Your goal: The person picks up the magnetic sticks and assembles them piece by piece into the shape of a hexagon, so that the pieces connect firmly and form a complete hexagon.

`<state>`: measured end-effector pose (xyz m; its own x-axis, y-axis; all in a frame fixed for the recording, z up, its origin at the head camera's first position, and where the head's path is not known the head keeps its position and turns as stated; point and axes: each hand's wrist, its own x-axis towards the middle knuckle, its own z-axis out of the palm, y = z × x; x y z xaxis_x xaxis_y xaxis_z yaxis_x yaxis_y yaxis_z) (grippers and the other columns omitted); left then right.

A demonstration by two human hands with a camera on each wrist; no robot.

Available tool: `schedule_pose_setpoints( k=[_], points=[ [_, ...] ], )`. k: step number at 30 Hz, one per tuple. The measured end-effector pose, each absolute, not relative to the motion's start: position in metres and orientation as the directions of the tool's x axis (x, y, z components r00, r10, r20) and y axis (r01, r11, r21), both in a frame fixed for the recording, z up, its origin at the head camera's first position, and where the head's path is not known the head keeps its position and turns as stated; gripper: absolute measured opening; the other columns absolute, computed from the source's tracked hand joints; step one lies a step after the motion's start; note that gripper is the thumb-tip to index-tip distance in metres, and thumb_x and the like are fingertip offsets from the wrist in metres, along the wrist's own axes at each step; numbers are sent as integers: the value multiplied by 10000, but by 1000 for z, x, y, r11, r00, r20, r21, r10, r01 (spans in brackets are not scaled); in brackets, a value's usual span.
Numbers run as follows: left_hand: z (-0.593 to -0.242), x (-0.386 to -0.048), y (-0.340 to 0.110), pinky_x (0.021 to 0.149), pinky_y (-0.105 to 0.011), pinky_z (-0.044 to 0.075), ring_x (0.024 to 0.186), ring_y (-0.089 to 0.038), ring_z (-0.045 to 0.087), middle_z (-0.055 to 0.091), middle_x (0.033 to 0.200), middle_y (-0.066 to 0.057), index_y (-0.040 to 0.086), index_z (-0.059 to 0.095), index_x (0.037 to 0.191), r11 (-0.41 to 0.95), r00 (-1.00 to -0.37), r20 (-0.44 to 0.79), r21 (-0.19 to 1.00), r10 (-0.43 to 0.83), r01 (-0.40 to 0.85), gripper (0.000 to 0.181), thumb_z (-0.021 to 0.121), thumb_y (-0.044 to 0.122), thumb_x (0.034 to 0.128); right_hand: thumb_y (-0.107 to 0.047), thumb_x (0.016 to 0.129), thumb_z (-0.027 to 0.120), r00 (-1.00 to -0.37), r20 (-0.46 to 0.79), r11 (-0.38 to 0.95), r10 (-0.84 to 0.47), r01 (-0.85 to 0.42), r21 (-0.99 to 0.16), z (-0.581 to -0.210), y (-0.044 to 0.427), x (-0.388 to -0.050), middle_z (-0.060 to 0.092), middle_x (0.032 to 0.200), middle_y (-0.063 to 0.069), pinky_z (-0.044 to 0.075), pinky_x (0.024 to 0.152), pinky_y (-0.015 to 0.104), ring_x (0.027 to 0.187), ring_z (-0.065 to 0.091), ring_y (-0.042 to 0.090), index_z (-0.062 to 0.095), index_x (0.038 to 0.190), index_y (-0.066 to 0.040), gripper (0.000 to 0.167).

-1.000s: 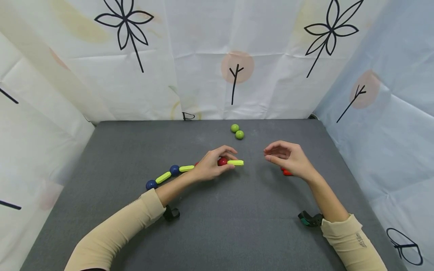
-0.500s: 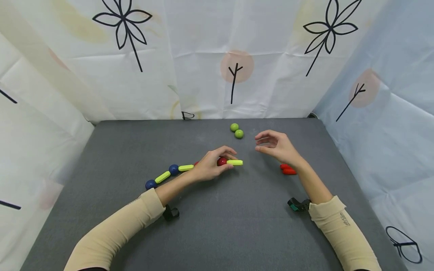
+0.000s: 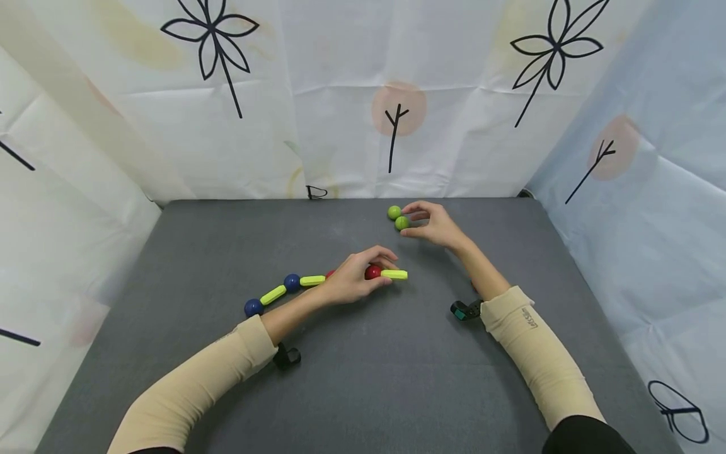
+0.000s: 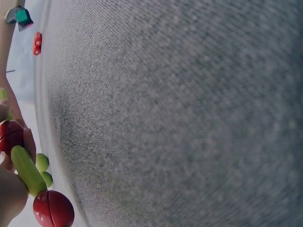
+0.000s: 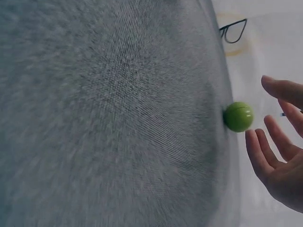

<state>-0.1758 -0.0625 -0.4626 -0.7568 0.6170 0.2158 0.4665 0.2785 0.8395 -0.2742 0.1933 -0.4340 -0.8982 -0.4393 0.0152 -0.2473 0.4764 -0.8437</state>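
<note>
My left hand (image 3: 357,275) grips a chain of balls and short rods near its right end, beside a red ball (image 3: 373,272). A yellow-green rod (image 3: 394,275) sticks out past the fingertips. Toward the left the chain runs on through more yellow-green rods (image 3: 273,295) and blue balls (image 3: 292,282); the palm hides its middle. In the left wrist view another red ball (image 4: 53,209) joins a rod (image 4: 28,170) held by the fingers. My right hand (image 3: 433,226) is at two green balls (image 3: 402,223), thumb and fingers spread around the nearer one; contact cannot be made out.
Red rods (image 4: 37,43) lie on the grey table (image 3: 351,391), mostly hidden behind the right forearm in the head view. White patterned cloth (image 3: 340,126) hangs behind the table and at both sides. Each wrist carries a small black camera (image 3: 466,310).
My right hand has moved left and away from me, from above the red rods to the green balls. The left hand and the chain have stayed in place.
</note>
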Motion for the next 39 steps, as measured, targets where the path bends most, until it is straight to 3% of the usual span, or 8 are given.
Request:
schedule_pose_setpoints(
  k=[7,17,29,39],
  points=[
    [-462,-175,-63,1041,-363,591,1217,-224,756,815,1255,-94,-21,602,1386,284,-759,208,841,617,460,442,784,50,990,-45,954,821,-900,7,517,-435,-256,-817,-450,186,-287,639,1458,272,539,1065,617,1378,606,497,655,1373,50,461],
    [-459,-176,-63,1028,-322,578,1222,-216,754,818,1250,-83,-13,606,1385,290,-765,201,843,612,454,450,794,38,979,-33,956,818,-883,6,565,-469,-305,-767,-452,187,-276,711,1341,237,578,904,429,1229,710,445,711,1290,16,354],
    [-459,-175,-64,1056,-371,582,1239,-221,746,807,1277,-89,-4,592,1404,302,-774,174,852,608,428,463,785,34,985,-23,974,793,-858,58,462,-511,-331,-822,-424,202,-247,677,1355,271,582,1013,595,1219,683,484,659,1339,64,399],
    [-457,-179,-62,1038,-392,575,1207,-225,746,810,1265,-83,23,607,1391,293,-792,211,850,573,438,445,786,34,984,-26,968,799,-812,107,392,-574,-387,-834,-407,216,-200,709,1308,210,629,927,409,1151,701,379,685,1320,1,371]
  ],
)
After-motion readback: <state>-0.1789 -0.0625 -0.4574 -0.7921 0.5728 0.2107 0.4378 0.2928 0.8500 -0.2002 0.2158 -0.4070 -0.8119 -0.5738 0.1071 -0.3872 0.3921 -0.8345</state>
